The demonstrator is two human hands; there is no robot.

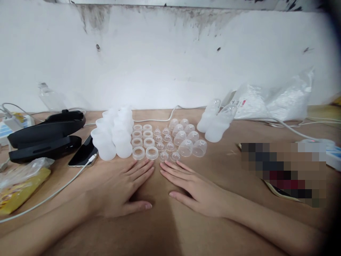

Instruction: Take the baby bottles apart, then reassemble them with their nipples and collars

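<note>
My left hand (130,186) lies flat on the brown table, fingers stretched out, fingertips by the front row of clear screw rings (138,153). Flat too is my right hand (190,183), its fingertips close to the clear bottle nipples (164,155). Neither hand holds anything. White baby bottle bodies (124,142) stand in two columns left of the rings. Clear dome caps (185,147) fill two columns right of the nipples. Beyond them, at the right, are two bottles (217,129) with clear tops fitted.
Clear plastic bags (266,101) rest against the wall. At left are a phone (84,153) with a white cable, a black case (48,131), a yellow packet (26,185) and a clear bottle (49,97). A blurred-out flat item (282,174) lies at right, near a power strip (334,156).
</note>
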